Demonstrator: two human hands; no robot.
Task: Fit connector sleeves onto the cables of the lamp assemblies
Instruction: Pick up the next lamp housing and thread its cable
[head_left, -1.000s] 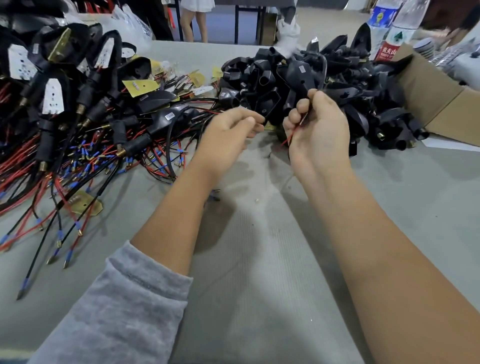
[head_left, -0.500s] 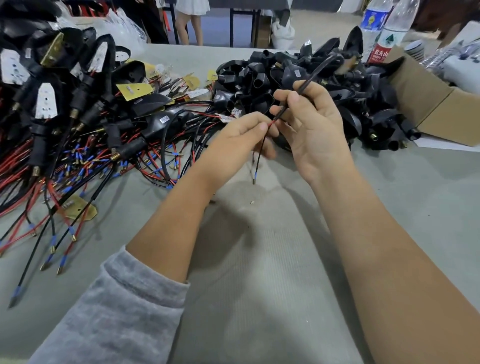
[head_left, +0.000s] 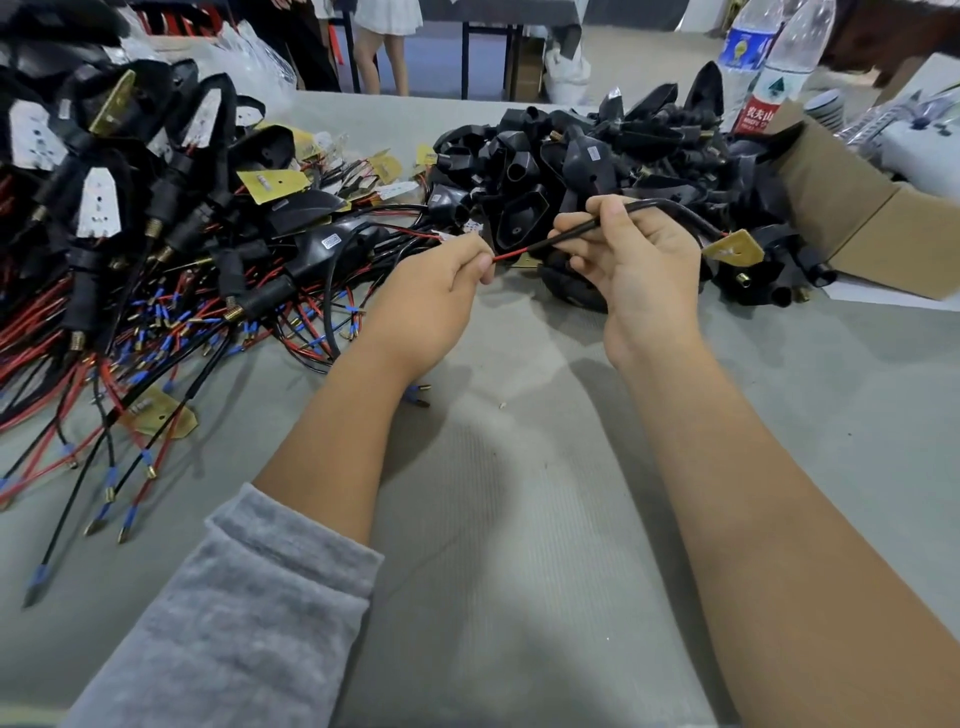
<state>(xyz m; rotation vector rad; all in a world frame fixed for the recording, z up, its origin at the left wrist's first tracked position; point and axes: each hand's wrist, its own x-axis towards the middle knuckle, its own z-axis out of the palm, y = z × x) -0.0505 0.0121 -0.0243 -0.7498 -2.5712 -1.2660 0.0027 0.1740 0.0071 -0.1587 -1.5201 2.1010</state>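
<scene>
My hands are both up over the bench, working one cable between them. My right hand (head_left: 639, 270) has its fingers and thumb curled round the black cable (head_left: 670, 213), pinching it near where the black jacket ends. My left hand (head_left: 436, 301) is clenched on the red wire (head_left: 511, 254) that comes out of that jacket, the wire end hidden inside my fingers. The stretch between the two hands runs nearly taut, lifted clear of the bench. Past my right hand the cable bends down to a small yellow board (head_left: 733, 249) at its far end, which hangs just above the heap of black lamp housings (head_left: 582, 156).

I judge the cable light and springy: the jacketed part holds a curve, while the bare red wire looks thin and limp, so it should buckle if pushed from far back. I would keep the grip close to the wire tip when feeding a sleeve on, and hold the jacket, not the board, to steady it. Whether a sleeve is already in my left hand I cannot tell.

To the left lies a tangle of finished assemblies (head_left: 156, 291) with red and black leads, and a cardboard box (head_left: 852, 218) sits at the right.
</scene>
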